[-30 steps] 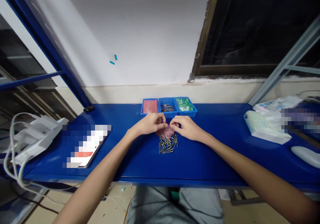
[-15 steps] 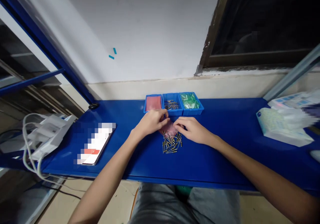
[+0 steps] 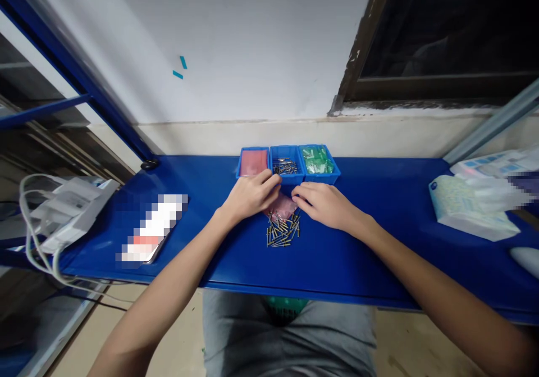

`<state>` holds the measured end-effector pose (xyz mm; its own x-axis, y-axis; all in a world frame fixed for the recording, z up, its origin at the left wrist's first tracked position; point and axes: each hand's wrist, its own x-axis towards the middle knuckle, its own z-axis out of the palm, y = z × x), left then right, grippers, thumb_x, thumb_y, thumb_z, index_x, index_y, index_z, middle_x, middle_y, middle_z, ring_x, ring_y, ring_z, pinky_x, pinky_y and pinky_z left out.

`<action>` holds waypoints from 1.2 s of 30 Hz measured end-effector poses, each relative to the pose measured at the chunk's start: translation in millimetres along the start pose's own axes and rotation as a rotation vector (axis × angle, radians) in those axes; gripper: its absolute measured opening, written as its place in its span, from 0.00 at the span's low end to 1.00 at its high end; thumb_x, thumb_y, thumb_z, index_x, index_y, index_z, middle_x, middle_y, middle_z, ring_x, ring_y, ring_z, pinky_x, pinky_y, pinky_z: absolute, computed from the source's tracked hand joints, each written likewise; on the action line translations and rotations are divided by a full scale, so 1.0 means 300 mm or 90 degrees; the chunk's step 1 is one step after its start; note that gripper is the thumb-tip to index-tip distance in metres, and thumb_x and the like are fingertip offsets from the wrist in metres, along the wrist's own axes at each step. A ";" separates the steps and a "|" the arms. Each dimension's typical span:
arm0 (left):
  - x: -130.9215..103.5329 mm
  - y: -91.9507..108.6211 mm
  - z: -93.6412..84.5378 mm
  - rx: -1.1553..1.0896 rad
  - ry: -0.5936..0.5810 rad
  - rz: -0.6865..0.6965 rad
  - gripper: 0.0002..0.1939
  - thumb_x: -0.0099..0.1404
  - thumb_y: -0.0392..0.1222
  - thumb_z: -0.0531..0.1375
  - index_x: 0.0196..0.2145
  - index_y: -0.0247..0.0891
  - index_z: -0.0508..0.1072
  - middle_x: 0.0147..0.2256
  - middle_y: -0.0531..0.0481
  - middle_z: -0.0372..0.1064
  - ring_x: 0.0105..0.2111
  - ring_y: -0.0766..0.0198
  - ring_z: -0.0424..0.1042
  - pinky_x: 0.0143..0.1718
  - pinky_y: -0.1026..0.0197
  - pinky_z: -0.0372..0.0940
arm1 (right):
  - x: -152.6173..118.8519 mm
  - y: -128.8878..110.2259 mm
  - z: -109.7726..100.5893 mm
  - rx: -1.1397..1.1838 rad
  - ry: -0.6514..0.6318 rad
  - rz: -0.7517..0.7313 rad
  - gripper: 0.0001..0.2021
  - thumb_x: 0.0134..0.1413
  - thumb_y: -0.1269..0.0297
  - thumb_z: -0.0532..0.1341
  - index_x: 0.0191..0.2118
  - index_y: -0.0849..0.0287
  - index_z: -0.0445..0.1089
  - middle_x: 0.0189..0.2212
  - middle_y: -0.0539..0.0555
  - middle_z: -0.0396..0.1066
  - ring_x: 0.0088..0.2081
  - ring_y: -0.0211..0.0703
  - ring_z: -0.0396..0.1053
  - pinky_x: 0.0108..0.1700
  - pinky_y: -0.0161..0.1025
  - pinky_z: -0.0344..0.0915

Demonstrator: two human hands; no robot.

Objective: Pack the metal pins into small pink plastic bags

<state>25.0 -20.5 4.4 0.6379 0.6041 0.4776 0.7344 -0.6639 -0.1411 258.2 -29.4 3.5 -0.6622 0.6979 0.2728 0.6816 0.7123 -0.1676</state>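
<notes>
The left grip (image 3: pixel 252 194) has its fingers curled by the top left of a small pink bag (image 3: pixel 282 205). The right grip (image 3: pixel 326 203) has its fingertips at the bag's right side. I can't tell if either one pinches it. The bag is between both grips. A pile of metal pins (image 3: pixel 283 234) lies on the desk (image 3: pixel 357 270), just nearer the person than the grips. Three blue boxes (image 3: pixel 290 179) sit just past the grips.

Shining softly on the flat white painted wall (image 3: pixel 252 45), darkening at the wide black glass window (image 3: pixel 455 34), stretching near edges.
</notes>
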 end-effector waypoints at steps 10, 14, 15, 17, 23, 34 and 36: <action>-0.006 0.034 -0.007 -0.117 -0.020 -0.018 0.18 0.73 0.38 0.50 0.59 0.39 0.59 0.50 0.42 0.68 0.37 0.61 0.72 0.30 0.62 0.64 | 0.002 0.013 0.019 0.090 -0.016 0.012 0.10 0.65 0.67 0.55 0.35 0.58 0.72 0.32 0.53 0.74 0.32 0.40 0.69 0.36 0.37 0.58; -0.008 0.031 -0.004 -0.163 -0.004 -0.029 0.21 0.72 0.37 0.51 0.61 0.38 0.57 0.51 0.42 0.68 0.41 0.59 0.73 0.36 0.61 0.67 | 0.004 0.019 0.018 0.150 -0.038 0.012 0.08 0.63 0.67 0.57 0.36 0.59 0.74 0.28 0.51 0.73 0.29 0.38 0.66 0.34 0.36 0.57; -0.008 0.028 -0.003 -0.173 0.002 -0.035 0.21 0.72 0.37 0.51 0.61 0.38 0.57 0.50 0.41 0.68 0.41 0.59 0.72 0.37 0.60 0.67 | 0.005 0.017 0.016 0.160 -0.042 0.005 0.08 0.63 0.67 0.58 0.36 0.59 0.74 0.28 0.51 0.73 0.29 0.38 0.66 0.34 0.36 0.57; -0.009 0.022 -0.001 -0.188 0.010 -0.045 0.21 0.72 0.37 0.51 0.61 0.37 0.58 0.49 0.41 0.69 0.42 0.59 0.72 0.39 0.59 0.68 | 0.005 0.008 0.009 0.168 -0.045 -0.012 0.06 0.62 0.66 0.59 0.37 0.59 0.74 0.29 0.51 0.72 0.30 0.38 0.66 0.35 0.36 0.58; -0.009 0.020 -0.001 -0.206 -0.014 -0.036 0.20 0.72 0.37 0.50 0.61 0.39 0.59 0.50 0.41 0.69 0.42 0.59 0.73 0.42 0.57 0.68 | -0.005 -0.047 0.010 0.139 -0.057 -0.055 0.07 0.62 0.61 0.61 0.38 0.57 0.74 0.33 0.52 0.71 0.33 0.40 0.67 0.36 0.36 0.60; -0.016 0.009 0.038 -0.237 -0.007 -0.029 0.19 0.70 0.35 0.50 0.58 0.36 0.61 0.47 0.41 0.70 0.40 0.59 0.73 0.43 0.56 0.68 | -0.021 -0.099 0.081 -0.105 -0.018 -0.060 0.12 0.67 0.65 0.53 0.39 0.61 0.72 0.40 0.58 0.72 0.37 0.45 0.71 0.35 0.39 0.63; -0.014 0.010 0.038 -0.233 -0.005 -0.032 0.19 0.70 0.35 0.50 0.58 0.36 0.62 0.46 0.42 0.70 0.39 0.60 0.73 0.42 0.57 0.68 | -0.020 -0.101 0.085 -0.101 -0.006 -0.044 0.11 0.67 0.65 0.53 0.39 0.61 0.71 0.40 0.59 0.72 0.38 0.46 0.71 0.36 0.39 0.64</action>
<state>27.2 -20.0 -7.8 0.6060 0.6422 0.4695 0.6342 -0.7463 0.2022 233.6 -53.0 -17.1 -0.7112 0.6494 0.2692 0.6750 0.7378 0.0034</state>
